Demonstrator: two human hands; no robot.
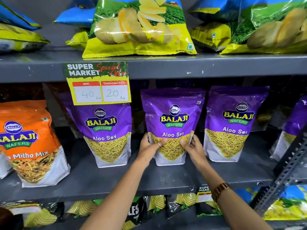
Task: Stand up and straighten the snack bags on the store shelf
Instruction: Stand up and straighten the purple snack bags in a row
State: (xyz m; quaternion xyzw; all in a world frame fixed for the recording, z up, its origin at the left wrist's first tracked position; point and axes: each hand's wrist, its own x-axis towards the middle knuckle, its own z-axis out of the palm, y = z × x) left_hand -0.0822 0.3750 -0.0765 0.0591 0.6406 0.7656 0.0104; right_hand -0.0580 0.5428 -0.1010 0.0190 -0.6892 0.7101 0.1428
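While both hands close on its lower half, the middle purple bag [172,123] stands upright at the centre of the frame, on the grey shelf [166,178] between two matching purple bags [104,130] [232,123]. The left hand [149,145] wraps the bag's left edge, thumb laid across the front over the printed sev; the right hand [193,146] mirrors it on the right edge, thumb on the front, fingers curled behind and out of sight. Both hands are partly closed around the pouch, pinching its sides rather than lifting from beneath.

Judging by its look, the pouch is light, glossy and soft-walled, likely to crumple or slip under a hard squeeze, with brittle contents; its flat white base seems to let it stand alone. A low hold at both side seams, as here, looks the steadiest place to square it. The bag rises above the grip, base just below the hands. An orange bag [28,140] stands at lower left.
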